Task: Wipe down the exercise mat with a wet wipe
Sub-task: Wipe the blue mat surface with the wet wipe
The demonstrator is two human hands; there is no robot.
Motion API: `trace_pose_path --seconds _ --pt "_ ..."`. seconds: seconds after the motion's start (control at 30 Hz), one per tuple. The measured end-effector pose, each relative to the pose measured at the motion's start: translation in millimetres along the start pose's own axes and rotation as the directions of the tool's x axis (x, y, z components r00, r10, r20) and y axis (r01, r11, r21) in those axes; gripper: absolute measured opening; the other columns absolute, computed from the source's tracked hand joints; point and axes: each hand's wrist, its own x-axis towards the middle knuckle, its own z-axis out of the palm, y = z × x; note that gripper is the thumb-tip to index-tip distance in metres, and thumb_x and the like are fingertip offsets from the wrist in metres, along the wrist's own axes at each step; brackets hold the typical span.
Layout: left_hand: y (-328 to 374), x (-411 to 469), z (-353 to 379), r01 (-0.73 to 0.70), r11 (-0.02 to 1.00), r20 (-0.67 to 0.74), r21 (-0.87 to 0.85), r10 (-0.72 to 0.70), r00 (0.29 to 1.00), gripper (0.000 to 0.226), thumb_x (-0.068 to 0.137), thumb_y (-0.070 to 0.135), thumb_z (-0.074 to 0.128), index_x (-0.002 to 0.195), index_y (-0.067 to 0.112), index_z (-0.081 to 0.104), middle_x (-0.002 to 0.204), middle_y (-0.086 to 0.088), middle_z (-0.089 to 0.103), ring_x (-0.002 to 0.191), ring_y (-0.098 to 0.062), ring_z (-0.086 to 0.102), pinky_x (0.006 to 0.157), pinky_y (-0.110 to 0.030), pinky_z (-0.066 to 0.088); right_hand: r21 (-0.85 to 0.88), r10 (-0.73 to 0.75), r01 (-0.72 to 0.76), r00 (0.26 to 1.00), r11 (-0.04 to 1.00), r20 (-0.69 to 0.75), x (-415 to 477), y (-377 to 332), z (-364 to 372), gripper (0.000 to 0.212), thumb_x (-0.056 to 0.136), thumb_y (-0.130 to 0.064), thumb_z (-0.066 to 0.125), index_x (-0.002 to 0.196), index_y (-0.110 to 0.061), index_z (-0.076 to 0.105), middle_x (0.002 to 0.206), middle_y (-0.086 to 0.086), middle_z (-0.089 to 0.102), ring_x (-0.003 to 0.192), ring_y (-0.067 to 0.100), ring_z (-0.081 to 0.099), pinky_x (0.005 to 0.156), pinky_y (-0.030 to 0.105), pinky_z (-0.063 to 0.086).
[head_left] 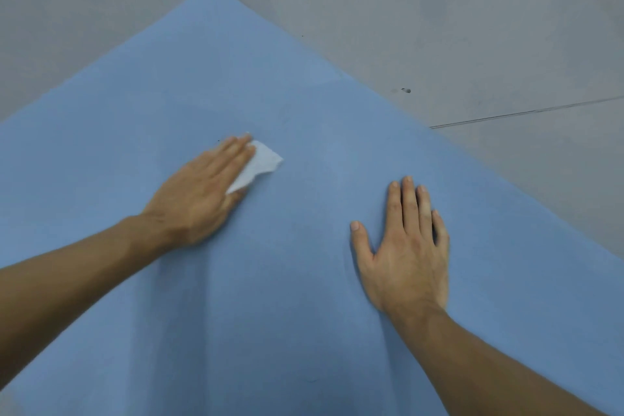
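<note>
1. Two bare hands, both palm-down on one blue exercise mat [304, 94], viewed from above by a head camera.
2. Left hand [199, 199] flat, fingers straight and together, pressing one white wet wipe [260, 162] onto the mat. No curl around it, only pressure from above.
3. Wet wipe partly hidden beneath the left fingers, a crumpled corner poking out on the thumb side, toward the right hand.
4. Right hand [408, 246] spread flat and empty, well apart from the wipe, probably steadying the mat.
5. Slight blur on the left hand and wipe, so likely mid-stroke.
6. Progress hard to judge: no clear wet streaks or dirt visible anywhere on the mat. Probably somewhere in the wiping itself, with the wipe already out and on the surface.
7. Likely left to cover: the wide stretch beyond both sets of fingertips up to the rounded far corner, plus the area nearer than the wrists.
8. Count: two hands, one wipe, one mat. Grey floor [472, 27] past the mat's edges, with a thin seam line and a few dark specks beyond the right hand.
</note>
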Motion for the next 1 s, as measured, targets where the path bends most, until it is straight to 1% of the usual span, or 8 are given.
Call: trace_pose_path --seconds 0.13,0.23,0.3,0.4,0.57,0.7,0.9,1.0 --pt "-50 -9 -3 0.215 0.975 -0.051 -0.06 -0.218 0.975 0.067 0.105 0.046 0.017 0.163 0.012 0.017 0.171 0.001 0.011 0.157 -0.011 0.005 0.125 -0.025 0.0 0.003 -0.001 0.001 1.0 1.0 0.002 0 1 1 0.085 0.098 -0.068 0.015 0.165 -0.018 0.005 0.173 -0.001 -0.002 0.159 0.016 -0.007 0.129 0.041 0.004" --pt "-53 -12 -3 0.312 0.943 -0.055 -0.119 -0.32 0.946 0.07 0.104 0.05 0.015 0.164 0.014 0.014 0.172 0.002 0.009 0.157 -0.011 0.004 0.126 -0.028 0.002 0.002 -0.001 0.001 1.0 1.0 0.001 0 0 2 0.085 0.097 -0.068 0.015 0.165 -0.017 0.005 0.173 -0.001 -0.001 0.159 0.016 -0.007 0.129 0.041 0.005" --pt "-31 -9 -2 0.226 0.969 -0.083 -0.105 -0.235 0.968 0.066 0.109 0.047 0.017 0.162 0.008 0.018 0.171 -0.005 0.014 0.158 -0.019 0.012 0.128 -0.033 0.006 -0.005 -0.002 0.002 1.0 1.0 0.002 0 0 1 0.085 0.097 -0.067 0.015 0.165 -0.017 0.005 0.173 -0.001 -0.001 0.159 0.016 -0.006 0.128 0.041 0.006" --pt "30 -2 9 -0.035 0.999 -0.059 -0.039 0.033 0.998 0.068 0.104 0.044 0.019 0.16 0.005 0.024 0.169 -0.012 0.015 0.158 -0.026 0.013 0.128 -0.035 0.008 0.003 0.002 -0.002 1.0 1.0 -0.001 1 0 1 0.085 0.097 -0.067 0.017 0.165 -0.017 0.007 0.173 0.0 0.002 0.159 0.017 -0.004 0.128 0.042 0.007" --pt "98 2 29 -0.16 0.987 -0.031 -0.029 0.159 0.987 0.066 0.105 0.046 0.02 0.164 0.015 0.016 0.172 -0.001 0.004 0.158 -0.014 -0.003 0.128 -0.032 0.002 0.004 0.006 -0.006 1.0 1.0 -0.008 1 -1 0 0.084 0.097 -0.067 0.019 0.165 -0.017 0.009 0.173 0.0 0.004 0.159 0.017 -0.002 0.128 0.042 0.008" --pt "80 -1 25 -0.241 0.971 0.015 -0.011 0.241 0.97 0.063 0.107 0.045 0.023 0.164 0.019 0.014 0.171 0.004 0.003 0.158 -0.012 -0.001 0.128 -0.032 0.005 0.005 0.007 -0.007 1.0 1.0 -0.006 1 -1 0 0.084 0.097 -0.067 0.018 0.165 -0.018 0.009 0.173 -0.001 0.003 0.159 0.017 -0.003 0.128 0.042 0.008" --pt "7 -17 7 -0.044 0.999 0.007 0.021 0.044 0.999 0.068 0.103 0.049 0.017 0.163 0.016 0.015 0.17 0.003 0.009 0.157 -0.014 0.01 0.124 -0.02 -0.004 0.004 -0.003 0.003 1.0 1.0 0.002 0 1 1 0.084 0.098 -0.067 0.016 0.165 -0.018 0.005 0.173 -0.001 -0.001 0.159 0.016 -0.006 0.128 0.041 0.005" --pt "-31 -26 2 0.095 0.995 0.007 -0.031 -0.095 0.995 0.074 0.1 0.056 0.011 0.163 0.018 0.01 0.17 0.006 0.008 0.158 -0.012 0.006 0.127 -0.027 0.001 -0.004 -0.004 0.004 1.0 1.0 0.007 -1 1 0 0.084 0.098 -0.068 0.014 0.165 -0.018 0.004 0.173 -0.001 -0.002 0.159 0.016 -0.007 0.129 0.041 0.005"
